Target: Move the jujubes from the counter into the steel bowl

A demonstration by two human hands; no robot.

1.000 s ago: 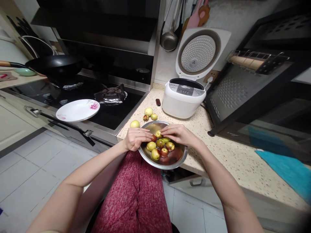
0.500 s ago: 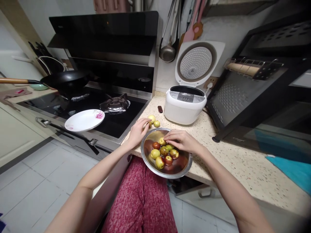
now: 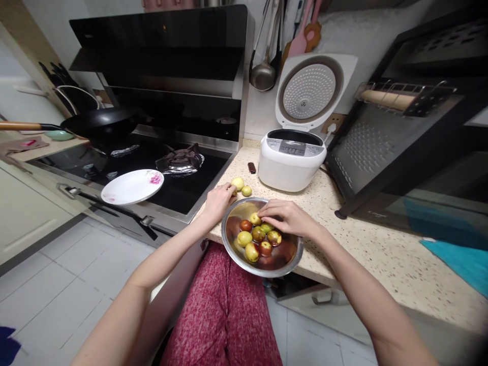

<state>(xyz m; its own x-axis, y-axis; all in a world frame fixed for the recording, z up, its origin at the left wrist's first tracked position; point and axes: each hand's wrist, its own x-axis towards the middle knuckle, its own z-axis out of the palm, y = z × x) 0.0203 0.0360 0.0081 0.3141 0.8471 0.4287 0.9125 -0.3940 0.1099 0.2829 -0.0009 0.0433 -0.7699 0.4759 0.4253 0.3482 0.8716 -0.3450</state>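
A steel bowl [image 3: 293,265] at the counter's front edge holds several jujubes, yellow-green, mottled and red-brown, in shallow liquid. Over its far right rim reaches my right hand [image 3: 287,216], its fingertips closed on a pale yellow-green jujube [image 3: 255,218] inside the bowl. Beyond the bowl's left rim, my left hand [image 3: 220,201] rests low at the counter, fingers curled round a brownish jujube that they mostly hide. Just past those fingers lie a larger pale jujube [image 3: 238,183] and a smaller yellow-green one [image 3: 246,190].
Behind the bowl stands a white rice cooker [image 3: 284,165], lid raised. A small dark red object [image 3: 251,168] lies beside it. To the left are a floral plate [image 3: 131,187] on the stove's front edge and a black wok [image 3: 101,124]. A dark oven [image 3: 412,168] and blue cloth [image 3: 457,262] are right.
The view has tilted down slightly. My left fingers have curled further over the brownish jujube on the counter. My right hand stays at the same jujube in the bowl.
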